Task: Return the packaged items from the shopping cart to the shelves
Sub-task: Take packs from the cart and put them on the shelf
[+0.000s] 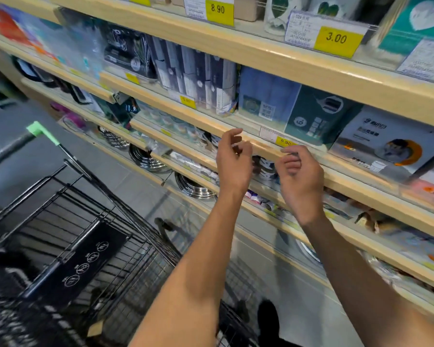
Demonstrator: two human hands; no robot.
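Both my hands are raised in front of the wooden shelf edge [193,116], below the blue and teal packages [268,96]. My left hand [233,161] has loosely curled fingers and holds nothing. My right hand [301,179] hangs just right of it, fingers also loosely curled, empty, fingertips close to the yellow 9.90 price tag [285,142]. The black wire shopping cart [90,221] stands at lower left beneath my left forearm; its contents are blurred.
Several wooden shelves run diagonally across the view, packed with boxed and bagged goods and yellow price tags [336,40]. Shiny metal lids or pans [193,189] sit on lower shelves. The cart's green-tipped handle [39,130] points up left. Grey floor lies below.
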